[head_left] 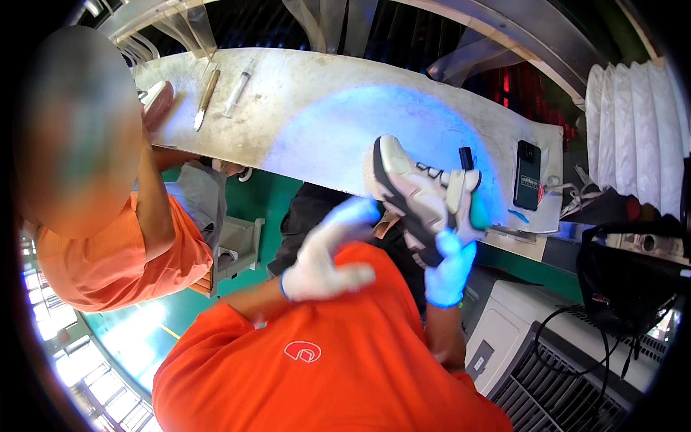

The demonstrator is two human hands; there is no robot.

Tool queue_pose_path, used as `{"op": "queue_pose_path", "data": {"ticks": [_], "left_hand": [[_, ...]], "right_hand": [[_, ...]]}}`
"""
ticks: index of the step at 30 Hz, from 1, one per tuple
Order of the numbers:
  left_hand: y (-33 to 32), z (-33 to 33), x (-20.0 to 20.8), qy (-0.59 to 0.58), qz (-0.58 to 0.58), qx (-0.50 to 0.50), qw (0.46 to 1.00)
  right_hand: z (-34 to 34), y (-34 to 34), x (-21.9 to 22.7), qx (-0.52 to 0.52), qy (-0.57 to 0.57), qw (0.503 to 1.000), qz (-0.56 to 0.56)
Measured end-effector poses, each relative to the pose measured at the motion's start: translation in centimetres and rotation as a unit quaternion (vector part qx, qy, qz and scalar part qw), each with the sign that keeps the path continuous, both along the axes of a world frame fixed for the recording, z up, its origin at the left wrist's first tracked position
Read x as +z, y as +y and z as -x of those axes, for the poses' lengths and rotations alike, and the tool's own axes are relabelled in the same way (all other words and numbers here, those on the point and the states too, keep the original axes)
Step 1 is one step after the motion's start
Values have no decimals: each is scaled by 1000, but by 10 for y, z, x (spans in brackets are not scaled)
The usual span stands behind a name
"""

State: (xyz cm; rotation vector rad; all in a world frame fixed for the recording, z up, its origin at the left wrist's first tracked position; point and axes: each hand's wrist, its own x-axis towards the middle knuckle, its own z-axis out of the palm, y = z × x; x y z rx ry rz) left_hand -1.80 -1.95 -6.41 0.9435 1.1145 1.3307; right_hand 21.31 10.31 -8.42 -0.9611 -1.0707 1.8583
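A white-and-beige sneaker (414, 191) with dark trim is held tilted at the near edge of the pale worktable, under a bluish light. My right hand (451, 272), in a white glove lit blue, grips the shoe from its lower right side. Some teal material (479, 212) shows by the shoe's opening. To the left of the shoe, my left hand (327, 255), also gloved, hangs before my orange shirt. Its thumb stands apart from the fingers and nothing is in it; the fingertips are slightly blurred.
On the worktable (317, 86) lie a tan-handled tool (207, 99), a syringe (237, 94), a black phone (527, 174) and a small black object (466, 157). A co-worker (129, 263) sits at left near another shoe (157, 103). A black bag (622, 281) and grey machine (511, 338) stand at right.
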Motion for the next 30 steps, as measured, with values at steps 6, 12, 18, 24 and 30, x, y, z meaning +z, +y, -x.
{"op": "queue_pose_path", "data": {"ticks": [6, 12, 18, 24, 30], "left_hand": [[90, 79, -25, -324, -80, 59, 941], [89, 92, 36, -41, -153, 114, 981], [62, 58, 35, 70, -239, 86, 965], [64, 44, 43, 152, -283, 51, 945], [63, 34, 43, 186, -283, 68, 938]], "right_hand": [[27, 56, -19, 74, 230, 966, 91], [47, 108, -29, -91, -323, 883, -327], [17, 124, -47, -7, -630, 648, -428], [16, 141, 11, 28, -233, 954, -184], [88, 56, 142, -38, 249, 967, 36]]}}
